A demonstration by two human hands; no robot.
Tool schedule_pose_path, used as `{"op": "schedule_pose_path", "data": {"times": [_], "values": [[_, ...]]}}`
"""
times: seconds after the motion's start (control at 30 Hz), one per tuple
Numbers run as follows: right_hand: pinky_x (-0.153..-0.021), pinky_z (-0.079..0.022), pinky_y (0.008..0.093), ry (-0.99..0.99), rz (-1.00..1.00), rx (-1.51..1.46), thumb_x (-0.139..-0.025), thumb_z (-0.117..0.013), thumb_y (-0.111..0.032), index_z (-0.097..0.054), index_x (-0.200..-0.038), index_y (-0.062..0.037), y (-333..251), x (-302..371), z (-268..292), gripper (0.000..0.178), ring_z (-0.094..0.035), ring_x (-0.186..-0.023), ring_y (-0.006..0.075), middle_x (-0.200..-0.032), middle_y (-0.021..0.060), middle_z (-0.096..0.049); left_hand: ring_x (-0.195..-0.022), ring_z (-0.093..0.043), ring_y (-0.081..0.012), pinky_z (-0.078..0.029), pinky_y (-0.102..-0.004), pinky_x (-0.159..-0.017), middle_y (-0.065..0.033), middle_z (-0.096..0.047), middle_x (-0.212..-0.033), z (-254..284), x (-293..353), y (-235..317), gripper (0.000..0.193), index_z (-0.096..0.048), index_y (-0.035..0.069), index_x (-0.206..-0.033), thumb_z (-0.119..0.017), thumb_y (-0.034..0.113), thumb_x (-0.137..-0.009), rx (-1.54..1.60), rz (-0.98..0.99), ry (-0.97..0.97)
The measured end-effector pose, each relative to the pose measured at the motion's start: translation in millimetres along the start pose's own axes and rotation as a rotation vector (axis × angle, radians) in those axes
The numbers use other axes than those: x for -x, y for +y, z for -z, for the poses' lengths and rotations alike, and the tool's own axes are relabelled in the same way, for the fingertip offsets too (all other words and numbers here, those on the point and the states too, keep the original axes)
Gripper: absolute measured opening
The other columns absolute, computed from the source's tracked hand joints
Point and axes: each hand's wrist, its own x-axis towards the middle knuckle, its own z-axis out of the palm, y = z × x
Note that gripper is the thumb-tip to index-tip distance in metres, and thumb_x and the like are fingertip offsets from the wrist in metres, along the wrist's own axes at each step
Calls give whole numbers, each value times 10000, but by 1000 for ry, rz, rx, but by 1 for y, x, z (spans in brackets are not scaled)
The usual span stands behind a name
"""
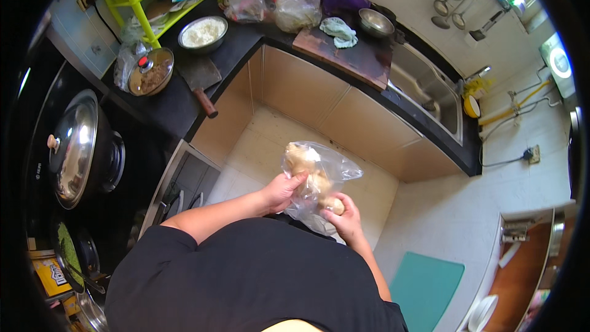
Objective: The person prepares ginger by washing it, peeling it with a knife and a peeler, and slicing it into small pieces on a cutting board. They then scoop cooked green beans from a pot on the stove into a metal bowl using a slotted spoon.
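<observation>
In front of my body I hold a clear plastic bag (335, 166) with pale tan, knobbly lumps (302, 158) inside; their exact kind is hard to tell. My left hand (284, 193) is closed on the bag's left side, thumb pressed across the lumps. My right hand (348, 217) grips a small, rounded pale tan lump (333, 205) at the bag's lower right. Whether the bag's film lies over that lump I cannot tell. The bag hangs over the floor, apart from the counter.
On the black counter lie a cleaver (201, 80), a bowl of white powder (203, 33) and a glass-lidded bowl (151, 72). A wooden board (344, 58) bridges toward the sink (424, 80). A lidded wok (77, 147) stands left; a green board (427, 289) leans right.
</observation>
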Motion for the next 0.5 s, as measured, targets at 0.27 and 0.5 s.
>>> {"op": "schedule_pose_path", "data": {"times": [0.27,0.5], "values": [[-719,-481,252,13,282,126,-672,-720,-52,-535,-1011,-4,-79,-80,108,390,-583,-826,133,-897,63,-599,-798,-542,-106,-436,-254,-741,-14,-603,-852,-21,-97,91,182,-614,38,-902,-666,163,-780,-711,21,130],[-594,-461,221,-122,98,215,-615,-726,-92,-572,-941,-6,-109,-136,173,371,-572,-695,119,-789,61,-597,-724,-521,-63,-427,-203,-649,-11,-587,-798,44,-144,152,173,-576,24,-945,-603,154,-835,-398,-271,359]]}}
